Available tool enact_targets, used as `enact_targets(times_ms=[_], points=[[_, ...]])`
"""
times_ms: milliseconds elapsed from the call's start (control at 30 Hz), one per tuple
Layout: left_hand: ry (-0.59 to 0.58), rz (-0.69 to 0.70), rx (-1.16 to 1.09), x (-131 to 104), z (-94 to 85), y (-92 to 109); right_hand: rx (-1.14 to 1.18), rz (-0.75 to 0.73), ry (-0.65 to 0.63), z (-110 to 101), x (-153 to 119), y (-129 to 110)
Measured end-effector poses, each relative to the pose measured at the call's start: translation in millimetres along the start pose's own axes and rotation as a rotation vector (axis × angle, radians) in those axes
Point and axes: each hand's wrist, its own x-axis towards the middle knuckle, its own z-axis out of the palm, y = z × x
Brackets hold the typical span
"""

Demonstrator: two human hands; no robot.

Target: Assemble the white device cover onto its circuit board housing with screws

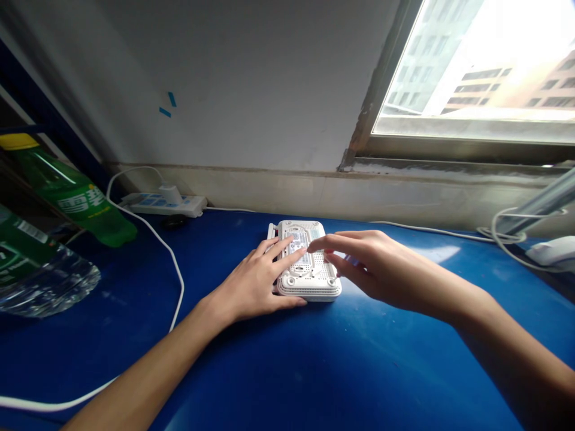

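Observation:
A white router-like device (317, 291) lies on the blue table (287, 365) with a face of vent holes, round feet and a printed label upward. My left hand (256, 278) rests on its left side, fingers spread over the label and thumb along the front edge. From the right, my right hand (377, 260) reaches over the device, its index fingertip at the label near my left fingertips. The other right fingers are bent beside the device's right edge, and a small purplish, see-through thing shows between them, too hidden to name.
Two large bottles, one green (85, 197) and one clear (49, 281), stand at the left. A power strip (179, 205) with a plugged-in white cable sits by the wall. A lamp-like stand (539, 206) with cable is at right.

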Motion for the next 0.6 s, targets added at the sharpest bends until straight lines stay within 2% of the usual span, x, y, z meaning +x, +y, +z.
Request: enact_targets(times_ms=[133,367,600], points=[[0.008,0.001,-0.013,-0.4,-0.8,0.6,0.011,-0.046,-0.02,-4.0,-2.2,-3.8],[-0.007,-0.002,0.007,0.1,-1.1,2.1,0.009,0.007,0.035,5.7,1.6,-0.4],[0.008,-0.003,-0.002,-0.5,1.0,-0.3,0.023,-0.021,0.002,-2.1,-1.9,-2.6]])
